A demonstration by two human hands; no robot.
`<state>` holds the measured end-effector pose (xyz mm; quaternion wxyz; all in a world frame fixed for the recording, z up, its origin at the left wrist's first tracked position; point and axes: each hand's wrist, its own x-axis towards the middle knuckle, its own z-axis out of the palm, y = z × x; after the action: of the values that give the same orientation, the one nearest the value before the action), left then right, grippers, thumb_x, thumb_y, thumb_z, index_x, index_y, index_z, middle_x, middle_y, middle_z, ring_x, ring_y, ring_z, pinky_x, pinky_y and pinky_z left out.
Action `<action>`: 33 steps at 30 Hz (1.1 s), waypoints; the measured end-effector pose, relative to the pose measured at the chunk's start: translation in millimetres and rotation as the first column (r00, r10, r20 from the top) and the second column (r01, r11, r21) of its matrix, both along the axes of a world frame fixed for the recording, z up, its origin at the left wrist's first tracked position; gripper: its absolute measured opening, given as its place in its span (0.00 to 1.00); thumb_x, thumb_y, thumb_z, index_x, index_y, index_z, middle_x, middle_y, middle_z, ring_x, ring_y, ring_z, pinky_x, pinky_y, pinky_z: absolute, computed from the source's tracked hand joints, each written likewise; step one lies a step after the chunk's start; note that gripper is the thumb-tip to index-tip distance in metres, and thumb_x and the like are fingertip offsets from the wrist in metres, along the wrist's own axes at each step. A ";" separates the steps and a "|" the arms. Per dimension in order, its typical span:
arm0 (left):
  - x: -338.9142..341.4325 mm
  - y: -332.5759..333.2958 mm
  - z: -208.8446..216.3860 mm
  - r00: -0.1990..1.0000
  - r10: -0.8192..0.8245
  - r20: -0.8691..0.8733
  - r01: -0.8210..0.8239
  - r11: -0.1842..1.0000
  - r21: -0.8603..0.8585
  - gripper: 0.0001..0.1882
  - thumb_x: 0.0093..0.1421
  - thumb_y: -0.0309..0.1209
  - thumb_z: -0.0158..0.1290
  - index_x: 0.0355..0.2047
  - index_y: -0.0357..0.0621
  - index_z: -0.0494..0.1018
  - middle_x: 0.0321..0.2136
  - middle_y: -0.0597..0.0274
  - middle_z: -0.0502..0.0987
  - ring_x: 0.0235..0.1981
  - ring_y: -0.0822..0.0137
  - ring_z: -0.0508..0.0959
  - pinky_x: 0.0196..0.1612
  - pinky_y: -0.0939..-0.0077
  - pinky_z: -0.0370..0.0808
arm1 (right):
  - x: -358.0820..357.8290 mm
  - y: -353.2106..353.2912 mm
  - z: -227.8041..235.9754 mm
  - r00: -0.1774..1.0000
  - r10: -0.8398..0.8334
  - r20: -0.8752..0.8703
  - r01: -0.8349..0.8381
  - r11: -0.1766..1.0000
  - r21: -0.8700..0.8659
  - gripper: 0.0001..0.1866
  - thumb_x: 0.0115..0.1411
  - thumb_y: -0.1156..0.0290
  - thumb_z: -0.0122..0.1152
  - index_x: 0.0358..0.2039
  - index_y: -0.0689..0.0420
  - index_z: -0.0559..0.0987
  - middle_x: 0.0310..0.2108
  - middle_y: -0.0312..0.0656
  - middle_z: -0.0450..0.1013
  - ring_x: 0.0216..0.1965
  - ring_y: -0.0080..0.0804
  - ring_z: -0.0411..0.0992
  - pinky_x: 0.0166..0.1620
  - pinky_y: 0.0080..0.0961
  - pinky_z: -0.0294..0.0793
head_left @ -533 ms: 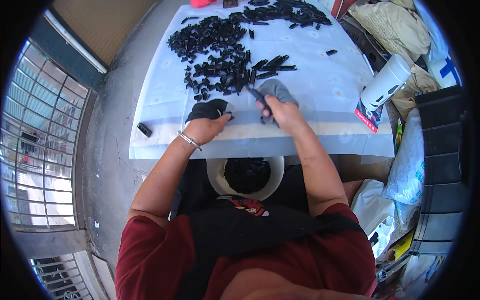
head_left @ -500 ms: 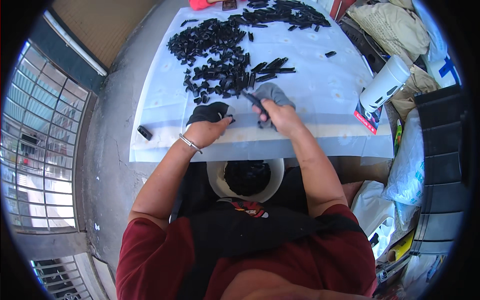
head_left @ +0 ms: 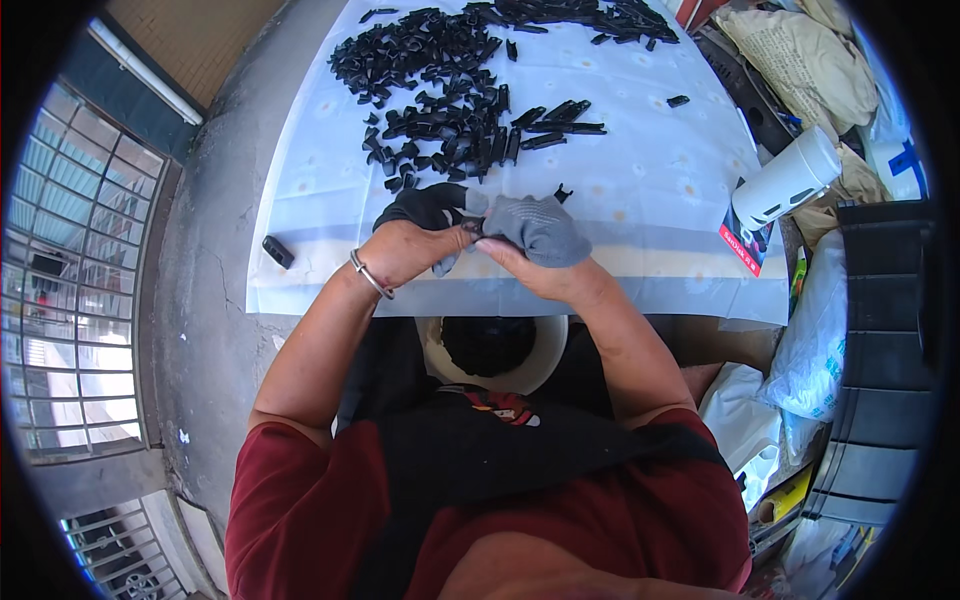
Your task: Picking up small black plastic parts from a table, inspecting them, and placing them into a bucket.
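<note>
Close to the table's front edge, my left hand (head_left: 415, 235) and my right hand (head_left: 535, 238) meet, fingers closed. My left wears a black and grey glove, my right a grey one; both thumbs are bare. Pinched between them is a small black plastic piece (head_left: 472, 228), mostly hidden by fingers. Just beyond lies a heap of small curved black pieces (head_left: 430, 130). Longer black strips (head_left: 565, 127) rest to its right. One small forked black piece (head_left: 563, 193) sits by itself past my right hand.
Below the table edge, a pale bowl (head_left: 550, 355) with dark contents is at my lap. A white bottle (head_left: 790, 178) stands on a red and dark card (head_left: 742, 245) at right. A small black object (head_left: 278, 252) lies at the left edge. Bags (head_left: 805, 330) crowd the right side.
My right hand has moved in against my left; the long black strip it held is no longer visible there. The forked piece past it now shows. The red sleeve at the far edge is out of view.
</note>
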<state>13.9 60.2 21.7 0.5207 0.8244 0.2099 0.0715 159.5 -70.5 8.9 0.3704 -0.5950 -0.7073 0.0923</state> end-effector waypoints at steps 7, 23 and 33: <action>-12.3 -37.5 -12.4 0.946 0.325 0.014 -0.307 0.905 -0.295 0.23 0.59 0.49 0.41 0.37 0.42 0.73 0.17 0.64 0.71 0.15 0.76 0.66 0.20 0.82 0.64 | -20.1 -4.7 -4.7 0.987 -0.080 -0.139 0.101 0.984 0.144 0.07 0.51 0.71 0.56 0.30 0.59 0.72 0.27 0.45 0.70 0.27 0.42 0.68 0.31 0.32 0.66; -8.7 -27.8 -6.8 0.977 0.145 0.156 -0.165 0.978 0.124 0.20 0.62 0.39 0.38 0.21 0.38 0.69 0.12 0.55 0.68 0.14 0.59 0.68 0.21 0.69 0.65 | -14.2 -21.3 -18.8 0.955 -0.182 0.233 0.123 0.961 0.246 0.13 0.47 0.69 0.58 0.36 0.53 0.76 0.35 0.36 0.73 0.38 0.33 0.70 0.42 0.29 0.65; -8.4 -8.1 4.6 0.944 -0.064 -0.325 0.228 0.836 0.498 0.17 0.59 0.39 0.40 0.30 0.40 0.72 0.22 0.47 0.73 0.28 0.49 0.73 0.32 0.63 0.70 | -9.5 -18.7 19.2 0.996 -0.064 0.065 0.086 0.897 -0.433 0.13 0.47 0.67 0.55 0.36 0.52 0.76 0.38 0.40 0.72 0.38 0.37 0.69 0.40 0.35 0.67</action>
<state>5.5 52.1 26.3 0.2400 0.9507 0.1929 -0.0375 150.0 -89.2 28.0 0.2137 -0.6915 -0.6543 0.2190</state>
